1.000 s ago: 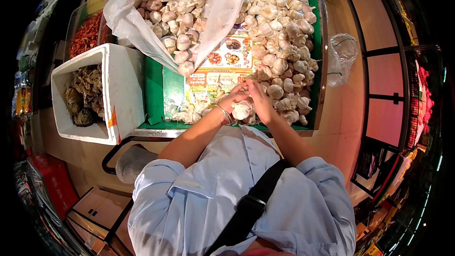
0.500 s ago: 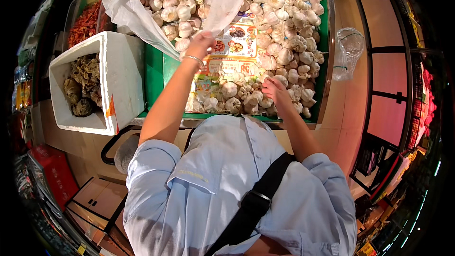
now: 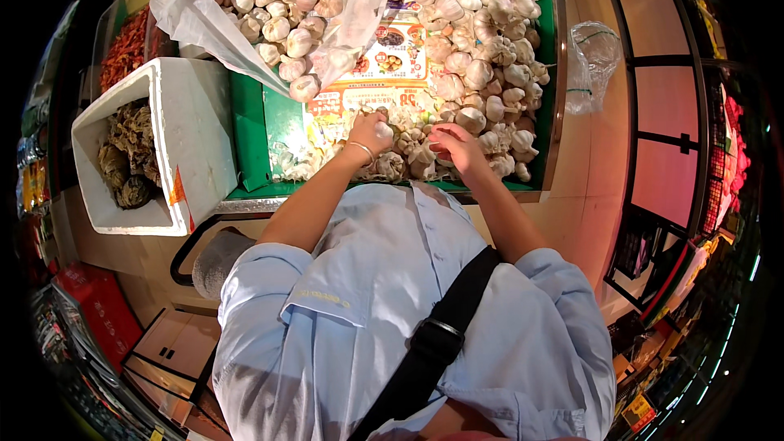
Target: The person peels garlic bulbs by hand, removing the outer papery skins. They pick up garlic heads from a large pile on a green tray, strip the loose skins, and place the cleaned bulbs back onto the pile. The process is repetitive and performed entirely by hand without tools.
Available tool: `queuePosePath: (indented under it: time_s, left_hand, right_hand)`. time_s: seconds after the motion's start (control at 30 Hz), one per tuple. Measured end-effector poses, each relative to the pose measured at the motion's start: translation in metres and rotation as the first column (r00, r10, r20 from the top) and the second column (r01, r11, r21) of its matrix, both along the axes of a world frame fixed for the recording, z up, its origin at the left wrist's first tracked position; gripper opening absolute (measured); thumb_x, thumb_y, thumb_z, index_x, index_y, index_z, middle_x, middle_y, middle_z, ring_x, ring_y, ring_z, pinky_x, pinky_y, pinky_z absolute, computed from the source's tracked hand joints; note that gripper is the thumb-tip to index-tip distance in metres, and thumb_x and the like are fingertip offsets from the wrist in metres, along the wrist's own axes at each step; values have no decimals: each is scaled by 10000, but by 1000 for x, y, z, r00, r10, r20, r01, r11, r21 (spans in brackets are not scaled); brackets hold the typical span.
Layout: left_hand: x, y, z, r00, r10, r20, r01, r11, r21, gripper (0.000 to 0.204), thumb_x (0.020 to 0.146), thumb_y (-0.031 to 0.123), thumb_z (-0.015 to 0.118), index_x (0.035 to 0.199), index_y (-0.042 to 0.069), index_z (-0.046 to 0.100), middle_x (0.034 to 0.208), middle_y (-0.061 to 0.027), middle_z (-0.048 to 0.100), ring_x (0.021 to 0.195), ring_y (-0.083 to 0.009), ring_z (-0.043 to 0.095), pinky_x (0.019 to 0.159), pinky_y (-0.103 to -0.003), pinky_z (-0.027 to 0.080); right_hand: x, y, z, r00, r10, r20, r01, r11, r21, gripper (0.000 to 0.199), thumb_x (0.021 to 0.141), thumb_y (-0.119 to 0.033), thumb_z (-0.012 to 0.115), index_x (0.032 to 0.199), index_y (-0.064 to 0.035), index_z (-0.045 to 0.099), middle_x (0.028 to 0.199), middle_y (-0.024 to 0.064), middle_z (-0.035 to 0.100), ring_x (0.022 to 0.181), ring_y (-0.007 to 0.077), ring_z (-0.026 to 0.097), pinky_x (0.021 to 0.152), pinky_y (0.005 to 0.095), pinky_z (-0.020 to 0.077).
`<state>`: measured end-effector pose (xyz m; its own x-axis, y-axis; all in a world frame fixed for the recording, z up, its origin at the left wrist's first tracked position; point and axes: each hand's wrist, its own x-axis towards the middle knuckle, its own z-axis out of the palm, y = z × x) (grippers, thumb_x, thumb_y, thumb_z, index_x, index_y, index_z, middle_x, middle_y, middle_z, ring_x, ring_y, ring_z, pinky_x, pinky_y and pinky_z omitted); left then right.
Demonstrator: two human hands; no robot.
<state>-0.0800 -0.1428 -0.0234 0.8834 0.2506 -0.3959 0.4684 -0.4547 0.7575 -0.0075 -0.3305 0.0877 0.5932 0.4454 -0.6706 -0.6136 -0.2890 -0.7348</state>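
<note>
My left hand (image 3: 371, 132) is low over the near part of the garlic display, its fingers closed around a pale garlic bulb (image 3: 384, 129) that is partly hidden. To its right, my right hand (image 3: 456, 149) hovers at the near garlic with fingers apart and nothing visible in them. Loose garlic bulbs (image 3: 478, 73) are heaped along the right side of the green bin (image 3: 251, 126). A clear plastic bag (image 3: 184, 12) lies open at the far left with several garlic bulbs (image 3: 276, 28) in it. A printed sheet (image 3: 384, 73) shows between the two lots.
A white foam box (image 3: 204, 135) with dark, wrinkled bundles (image 3: 131, 147) stands left of the bin. Behind it are dried red chillies (image 3: 122, 53). A crumpled clear bag (image 3: 594, 65) lies beyond the bin's right edge. Low cabinets (image 3: 657, 98) stand farther right.
My left hand has come away from the plastic bag, moving nearer and rightward to the loose garlic, where it has closed on a bulb. My right hand has shifted slightly left. The view has shifted a little.
</note>
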Motion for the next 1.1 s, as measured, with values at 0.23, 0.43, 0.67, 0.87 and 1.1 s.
queuePosePath:
  time_s: [0.23, 0.43, 0.67, 0.87, 1.1]
  left_hand:
    - [9, -47, 63, 961, 49, 272, 140, 762, -632, 501, 719, 101, 606, 1151, -1, 373, 1050, -90, 458, 928, -147, 470, 794, -279, 410]
    - [6, 29, 52, 993, -51, 106, -39, 706, 707, 418, 682, 140, 581, 1087, 182, 488, 1137, -103, 437, 1032, -295, 416, 842, -386, 377]
    - [-10, 71, 41, 985, 14, -171, 70, 878, 474, 599, 602, 354, 696, 1108, 135, 463, 1112, -123, 399, 1019, -281, 427, 834, -347, 387]
    - [-10, 61, 20, 981, 177, 80, -184, 978, 99, 629, 565, 394, 729, 964, -13, 463, 984, -154, 451, 846, -262, 511, 737, -328, 438]
    - [6, -23, 82, 915, -44, 401, 227, 877, -423, 502, 670, 94, 600, 1133, 31, 417, 974, -122, 475, 945, -196, 478, 762, -300, 427]
  right_hand:
    - [-11, 15, 12, 970, -79, -230, 132, 966, 223, 313, 792, -290, 513, 1029, -90, 468, 907, 18, 530, 818, 136, 509, 617, 288, 432]
    - [0, -13, -16, 930, -167, -326, 264, 924, 278, 229, 769, -243, 486, 906, -60, 499, 843, 59, 545, 756, 172, 540, 630, 307, 460]
    - [0, -10, -5, 904, 3, -427, 129, 951, 279, 166, 769, -206, 472, 843, -60, 495, 707, 63, 544, 628, 202, 558, 545, 321, 464]
    - [0, -9, -14, 916, 163, -366, 33, 879, 476, 217, 807, -250, 492, 919, -64, 490, 742, 57, 533, 641, 179, 554, 518, 304, 451]
    - [-8, 16, 3, 947, 99, -305, 22, 929, 369, 430, 819, -288, 505, 1166, -78, 364, 913, 62, 526, 704, 145, 555, 552, 286, 461]
